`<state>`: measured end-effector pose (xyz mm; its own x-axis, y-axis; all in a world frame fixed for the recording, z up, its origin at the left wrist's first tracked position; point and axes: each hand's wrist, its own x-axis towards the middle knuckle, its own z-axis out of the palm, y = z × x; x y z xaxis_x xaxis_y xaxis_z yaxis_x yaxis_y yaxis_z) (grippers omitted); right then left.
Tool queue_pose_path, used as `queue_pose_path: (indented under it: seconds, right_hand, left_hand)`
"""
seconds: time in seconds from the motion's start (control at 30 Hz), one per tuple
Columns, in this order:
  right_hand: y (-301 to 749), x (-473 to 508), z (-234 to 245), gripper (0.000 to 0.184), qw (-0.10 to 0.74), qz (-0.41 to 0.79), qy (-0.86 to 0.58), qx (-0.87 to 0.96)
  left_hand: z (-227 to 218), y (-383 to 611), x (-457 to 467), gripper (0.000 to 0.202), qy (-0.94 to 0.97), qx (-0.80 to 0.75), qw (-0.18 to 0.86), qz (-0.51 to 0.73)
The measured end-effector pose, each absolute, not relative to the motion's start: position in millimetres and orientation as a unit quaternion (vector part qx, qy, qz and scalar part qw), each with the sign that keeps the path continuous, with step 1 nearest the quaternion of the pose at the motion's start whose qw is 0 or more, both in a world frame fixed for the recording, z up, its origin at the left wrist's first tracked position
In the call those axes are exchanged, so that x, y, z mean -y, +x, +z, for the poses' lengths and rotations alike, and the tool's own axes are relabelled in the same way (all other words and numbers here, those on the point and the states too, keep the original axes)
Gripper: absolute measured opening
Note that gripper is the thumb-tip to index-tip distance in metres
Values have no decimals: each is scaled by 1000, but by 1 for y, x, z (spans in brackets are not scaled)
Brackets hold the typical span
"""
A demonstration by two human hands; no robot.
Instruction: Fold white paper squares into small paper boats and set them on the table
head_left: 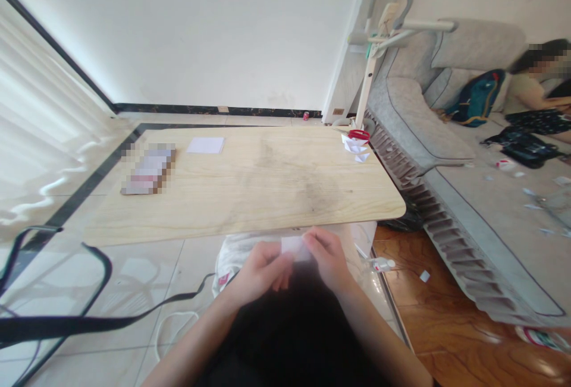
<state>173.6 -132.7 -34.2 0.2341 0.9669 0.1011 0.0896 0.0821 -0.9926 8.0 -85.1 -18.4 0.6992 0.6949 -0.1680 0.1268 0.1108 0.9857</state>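
Between my two hands, just off the near edge of the wooden table, is a small white piece of paper. My left hand pinches its left side, thumb on top. On its right side, the fingers of my right hand are closed on the upper corner. Whether the paper is folded I cannot tell. Folded white paper pieces lie at the table's far right corner, with red-handled scissors by them. A stack of white paper rests at the back left.
A blurred-out box-like item lies on the table's left. To the right stand a grey sofa with a seated person and a backpack. A black strap crosses the lower left. A white bottle lies near the floor.
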Motion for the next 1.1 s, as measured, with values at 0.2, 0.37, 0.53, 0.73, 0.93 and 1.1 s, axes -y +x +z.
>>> queue_pose_path:
  seconds: [0.2,0.37,0.53,0.73,0.93,1.1]
  right_hand:
    - [175,132,-34,37,568,392,-552,467]
    - [178,131,-33,38,581,386,-561,446]
    - [175,131,-35,36,565,419,-547,454]
    - [173,132,-38,30,536,479,-530,450]
    - [173,133,-38,29,536,458,-536,465]
    - [173,133,-38,29,534,439,-542,478]
  left_hand:
    - [-25,8,82,50,605,-330,693,212]
    - [-23,9,78,45,610,-353,663,253]
    - [-15,14,79,32,592,-383,659,261]
    - [-11,14,81,39,604,-409,619,293]
    - [-32,13,80,37,686,-451,413,394]
    - [-31,8,82,24,813,-341,212,422]
